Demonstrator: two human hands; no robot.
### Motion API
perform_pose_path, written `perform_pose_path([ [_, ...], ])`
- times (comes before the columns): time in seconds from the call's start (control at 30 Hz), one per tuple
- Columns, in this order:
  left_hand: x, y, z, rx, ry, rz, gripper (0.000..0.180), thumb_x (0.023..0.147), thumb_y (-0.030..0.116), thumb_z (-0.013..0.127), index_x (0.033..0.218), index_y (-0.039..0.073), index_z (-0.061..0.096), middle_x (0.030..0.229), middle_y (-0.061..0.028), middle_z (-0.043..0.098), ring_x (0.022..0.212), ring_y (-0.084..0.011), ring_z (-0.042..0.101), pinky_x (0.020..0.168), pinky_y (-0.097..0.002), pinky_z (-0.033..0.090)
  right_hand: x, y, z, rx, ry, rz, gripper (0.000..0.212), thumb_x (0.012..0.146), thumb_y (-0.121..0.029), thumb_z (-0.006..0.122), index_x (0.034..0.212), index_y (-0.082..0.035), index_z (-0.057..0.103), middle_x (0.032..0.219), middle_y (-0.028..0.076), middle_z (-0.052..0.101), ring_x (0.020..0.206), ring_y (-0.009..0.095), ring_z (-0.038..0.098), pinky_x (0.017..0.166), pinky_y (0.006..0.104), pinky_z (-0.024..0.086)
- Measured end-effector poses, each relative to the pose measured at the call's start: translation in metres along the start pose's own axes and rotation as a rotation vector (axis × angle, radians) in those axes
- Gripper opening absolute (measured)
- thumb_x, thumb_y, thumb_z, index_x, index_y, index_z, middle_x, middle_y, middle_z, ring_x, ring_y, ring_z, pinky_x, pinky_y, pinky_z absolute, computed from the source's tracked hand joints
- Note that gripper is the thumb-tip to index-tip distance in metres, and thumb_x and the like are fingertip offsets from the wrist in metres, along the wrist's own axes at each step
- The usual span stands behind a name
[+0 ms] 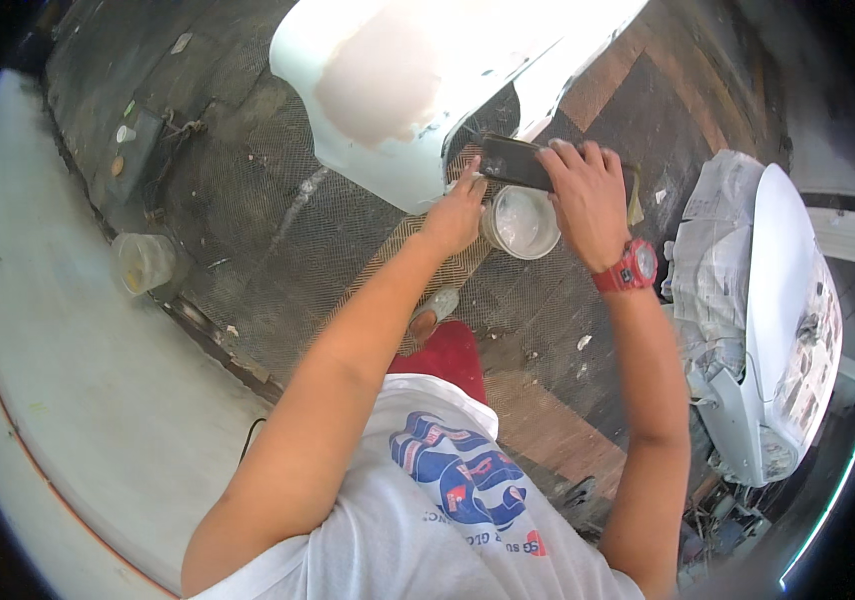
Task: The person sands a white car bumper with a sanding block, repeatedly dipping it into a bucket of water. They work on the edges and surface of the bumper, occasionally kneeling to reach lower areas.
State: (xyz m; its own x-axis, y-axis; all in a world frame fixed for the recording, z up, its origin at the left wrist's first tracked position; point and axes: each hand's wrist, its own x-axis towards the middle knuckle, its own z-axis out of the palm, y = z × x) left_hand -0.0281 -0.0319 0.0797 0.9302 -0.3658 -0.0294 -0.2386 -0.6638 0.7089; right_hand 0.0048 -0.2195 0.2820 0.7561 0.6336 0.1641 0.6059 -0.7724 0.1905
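Dark, patterned workshop flooring [278,230] is seen beneath a white car body panel [398,110] bearing a pinkish filler patch. At right, another white panel [783,300] is masked with newspaper. A dark flat board [514,161], its long axis running left to right, is gripped by the right hand [588,200] above a round white tub [521,222]. The left hand [458,215] is closed on a small tool, barely visible, touching the board's left end.

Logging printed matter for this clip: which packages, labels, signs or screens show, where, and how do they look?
Round tub: on the floor under the hands, open, whitish and translucent.
Clear plastic cup: on the floor at left, yellowish inside.
Newspaper sheets: at right, taped over a white panel, grey print.
No signs or screens show.
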Motion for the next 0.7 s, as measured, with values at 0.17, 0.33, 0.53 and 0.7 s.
perform_pose_path([
  [0.17, -0.022, -0.028, 0.033, -0.177, 0.046, -0.120, 0.079, 0.109, 0.015, 0.059, 0.172, -0.003, 0.014, 0.177, -0.0327, 0.020, 0.159, -0.0465, 0.036, 0.130, -0.0489, 0.036, -0.071, -0.008, 0.017, 0.314, -0.044, 0.392, 0.060, 0.080, -0.015, 0.089, 0.136, -0.012, 0.066, 0.133, 0.015, 0.071, 0.121, 0.038, 0.063, 0.106, 0.0501, 0.047],
  [0.33, -0.036, -0.032, 0.036, -0.251, -0.135, -0.421, 0.084, 0.112, 0.020, 0.058, 0.175, 0.001, 0.005, 0.169, -0.0303, 0.039, 0.152, -0.0473, 0.045, 0.126, -0.0506, 0.039, -0.222, 0.002, 0.083, 0.851, -0.078, 0.927, 0.054, 0.087, -0.014, 0.088, 0.134, -0.002, 0.064, 0.132, 0.018, 0.072, 0.129, 0.033, 0.066, 0.112, 0.0414, 0.049],
  [0.53, -0.028, -0.018, 0.027, -0.218, -0.106, -0.541, 0.084, 0.110, 0.022, 0.061, 0.178, 0.021, 0.011, 0.152, -0.0254, 0.062, 0.137, -0.0460, 0.062, 0.117, -0.0521, 0.048, -0.440, -0.019, 0.120, 0.720, -0.052, 1.337, 0.051, 0.084, -0.013, 0.091, 0.127, 0.001, 0.067, 0.124, 0.014, 0.071, 0.118, 0.028, 0.066, 0.110, 0.0395, 0.050],
  [0.7, -0.025, -0.051, 0.039, -0.200, 0.034, -0.476, 0.082, 0.108, 0.022, 0.063, 0.178, 0.026, 0.019, 0.146, -0.0212, 0.066, 0.129, -0.0408, 0.067, 0.113, -0.0499, 0.050, -0.503, -0.044, 0.125, 0.739, -0.031, 1.596, 0.051, 0.083, -0.012, 0.093, 0.125, 0.001, 0.068, 0.124, 0.014, 0.070, 0.117, 0.027, 0.066, 0.109, 0.0407, 0.050],
])
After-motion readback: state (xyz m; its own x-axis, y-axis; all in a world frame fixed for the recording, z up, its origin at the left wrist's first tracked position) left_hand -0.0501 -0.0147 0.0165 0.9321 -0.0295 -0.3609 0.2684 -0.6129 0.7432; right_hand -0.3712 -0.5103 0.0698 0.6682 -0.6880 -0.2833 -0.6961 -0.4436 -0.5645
